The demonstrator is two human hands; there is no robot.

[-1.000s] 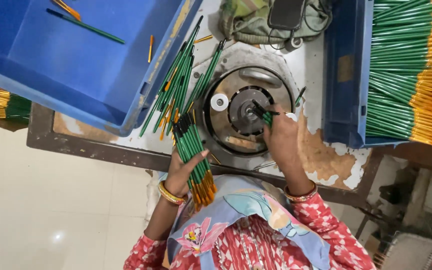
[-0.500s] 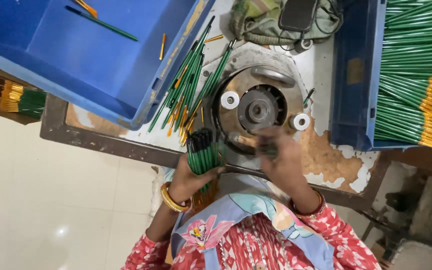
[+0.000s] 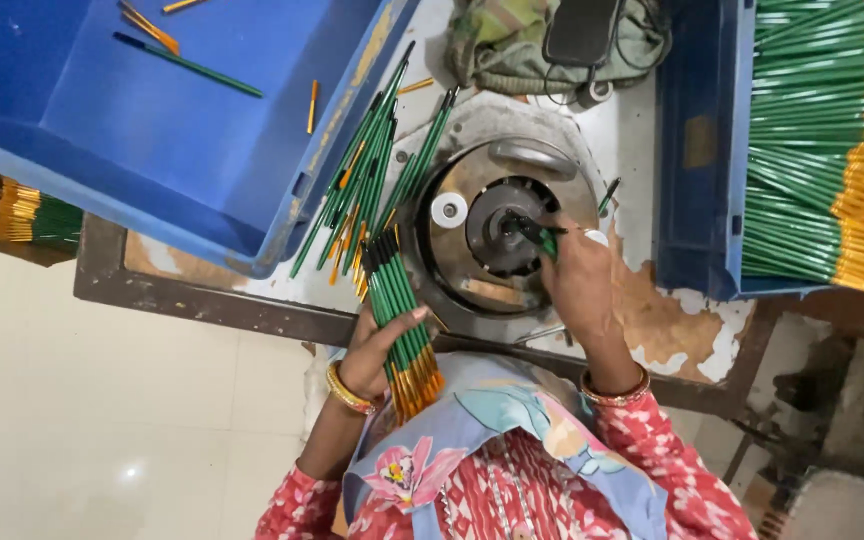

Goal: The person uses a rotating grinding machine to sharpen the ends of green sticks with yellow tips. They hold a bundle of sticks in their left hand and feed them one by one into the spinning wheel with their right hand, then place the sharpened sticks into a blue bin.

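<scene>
My left hand (image 3: 380, 345) grips a bundle of green pencils (image 3: 398, 312) with orange ends, held upright at the table's near edge. My right hand (image 3: 577, 285) holds a single green pencil (image 3: 540, 235), its tip pushed into the dark hub of a round metal machine (image 3: 497, 225). A white roller (image 3: 449, 210) sits on the machine's disc, left of the hub. Loose green pencils (image 3: 362, 185) lie in a heap between the machine and the blue tray.
A large blue tray (image 3: 132, 120) at the upper left holds a few stray pencils. A second blue tray (image 3: 697, 150) at right is packed with green and orange pencils (image 3: 822, 150). A cloth bag (image 3: 512, 45) lies behind the machine. More pencils (image 3: 32, 215) sit at far left.
My right hand drew back from the machine, then returned with a pencil to the hub. My left hand raised the bundle slightly and lowered it again.
</scene>
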